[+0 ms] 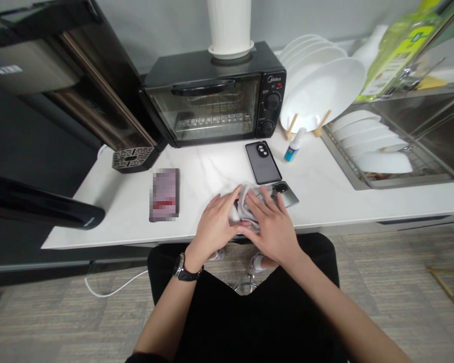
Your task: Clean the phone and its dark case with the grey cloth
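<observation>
Near the counter's front edge, both hands meet around a crumpled light grey cloth. My left hand, with a black watch on its wrist, curves along the cloth's left side, thumb toward the right hand. The fingers of my right hand are spread and lie on top of the cloth. Something pale and smooth shows between the hands, too hidden to name. Just right of the cloth lies a silver phone, partly covered by the right fingers. Behind it rests a dark phone case. A small spray bottle stands to its right.
A blurred purple item lies at the left on the white counter. Behind are a black toaster oven and a dispenser. Large plates stand in wooden holders, with a dish rack of bowls at the right.
</observation>
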Demonstrator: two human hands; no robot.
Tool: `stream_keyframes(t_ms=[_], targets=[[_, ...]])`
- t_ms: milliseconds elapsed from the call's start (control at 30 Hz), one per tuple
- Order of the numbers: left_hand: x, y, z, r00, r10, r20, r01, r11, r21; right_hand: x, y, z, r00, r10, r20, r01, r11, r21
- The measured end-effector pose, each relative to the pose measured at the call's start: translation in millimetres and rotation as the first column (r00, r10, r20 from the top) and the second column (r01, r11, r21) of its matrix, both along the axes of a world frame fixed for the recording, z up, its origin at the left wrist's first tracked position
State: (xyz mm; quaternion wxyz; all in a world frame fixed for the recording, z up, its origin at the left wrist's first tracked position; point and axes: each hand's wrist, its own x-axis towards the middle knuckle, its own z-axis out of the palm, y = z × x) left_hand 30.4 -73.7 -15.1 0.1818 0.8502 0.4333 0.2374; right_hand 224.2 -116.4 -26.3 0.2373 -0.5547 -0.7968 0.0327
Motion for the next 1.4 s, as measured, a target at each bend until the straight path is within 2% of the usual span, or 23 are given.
stream_keyframes(t_ms=[100, 233, 367, 500, 600, 733, 867, 1000, 1100, 1167, 1267, 1400], targets=[[-1, 1, 2.3, 1.0, -0.008, -0.03, 0.008, 1.0, 0.006, -12, -12, 2.0, 0.995, 0.097, -0.029, -0.098, 0.995, -0.015], [-1, 2, 4.1, 1.0, -0.014, -0.023, 0.015, 1.0, 0.015, 8, -31, -0.3, 0.995, 0.102, 0.022, -0.102, 0.995, -0.014], [0, 1, 2.3, 1.0, -0.006, -0.002, 0.006, 1.0, 0.011, 45, -41, -7.0, 0.998, -0.02, 0.059, 0.02, 1.0, 0.005], [1, 0, 1.6, 1.0, 0.015, 0.004, -0.015, 1.0, -0.015, 68, -35, -12.8, 0.979, -0.19, 0.077, 0.186, 0.981, 0.05], [1, 0, 2.2, 1.0, 0.02, -0.001, -0.02, 0.999, -0.03, 72, -20, -14.4, 0.96, -0.27, 0.075, 0.265, 0.961, 0.073], [2, -1, 2.3, 1.0, 0.02, -0.002, -0.02, 0.999, -0.035, 62, 1, -13.8, 0.947, -0.318, 0.049, 0.312, 0.945, 0.097], [1, 1, 0.2, 1.0, 0.017, -0.002, -0.017, 0.999, -0.029, 33, 6, -10.4, 0.972, -0.232, 0.03, 0.229, 0.97, 0.081], [-1, 3, -1.9, 1.0, 0.012, -0.022, -0.013, 1.0, -0.028, -6, -8, -3.9, 1.0, -0.005, -0.025, 0.006, 1.0, 0.024], [-2, 2, -1.8, 1.0, 0.011, -0.024, -0.012, 1.0, -0.028, -17, -21, 0.2, 0.993, 0.105, -0.053, -0.106, 0.994, -0.019], [-3, 2, -1.4, 1.0, 0.0, -0.021, 0.0, 1.0, -0.025, -11, -28, 0.6, 0.992, 0.121, -0.038, -0.122, 0.992, -0.022], [-3, 2, -1.4, 1.0, -0.005, -0.021, 0.005, 1.0, -0.019, 14, -35, -2.6, 0.995, 0.098, 0.03, -0.098, 0.995, 0.005], [-2, 2, -0.9, 1.0, 0.007, 0.0, -0.007, 1.0, -0.023, 52, -40, -9.2, 0.995, -0.021, 0.097, 0.017, 0.999, 0.037]])
